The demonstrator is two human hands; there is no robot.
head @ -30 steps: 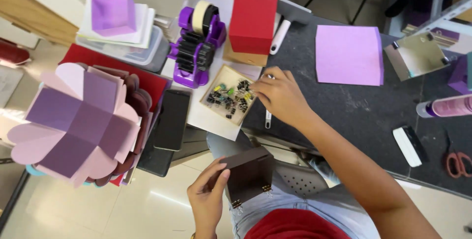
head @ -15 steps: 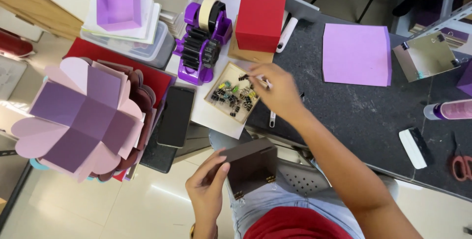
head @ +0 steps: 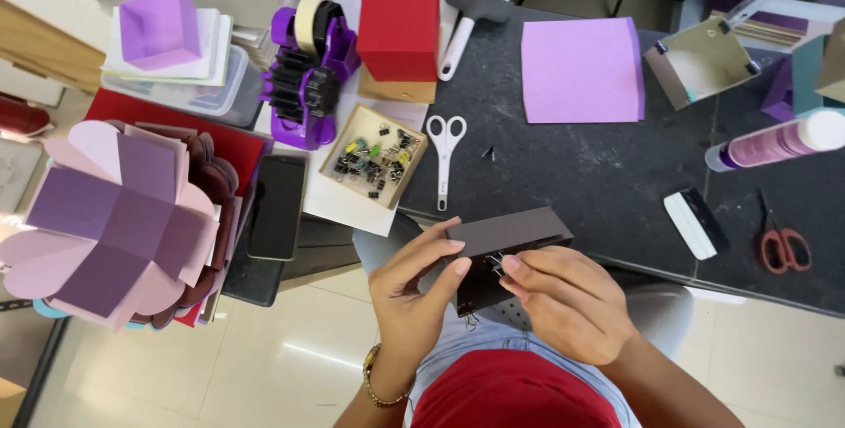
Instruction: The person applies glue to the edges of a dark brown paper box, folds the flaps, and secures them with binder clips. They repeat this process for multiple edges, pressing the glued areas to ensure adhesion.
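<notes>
Box (head: 506, 252), dark brown, sits over the lap between both hands, just off the near edge of the black table (head: 616, 173). Left hand (head: 414, 292) wraps its left end, thumb and fingers clamped on the wall. Right hand (head: 563, 300) has fingertips pinched together on a small binder clip (head: 495, 261) at the box's front rim; clip looks seated or nearly so, can't tell which. A second clip seems to hang off the bottom edge, below the left fingers. Judging by this: clipping is under way, one or two on, other edges bare as far as visible. Counts: one brown box in hand, one tray of clips (head: 374, 164) up-left of the fingers with plenty left, two pairs of scissors — white (head: 444, 151) just above the fingers, red (head: 779, 248) far right — one red box (head: 399, 28), one purple tape dispenser (head: 308, 76), one glue bottle (head: 775, 142), one lilac sheet (head: 581, 67).
</notes>
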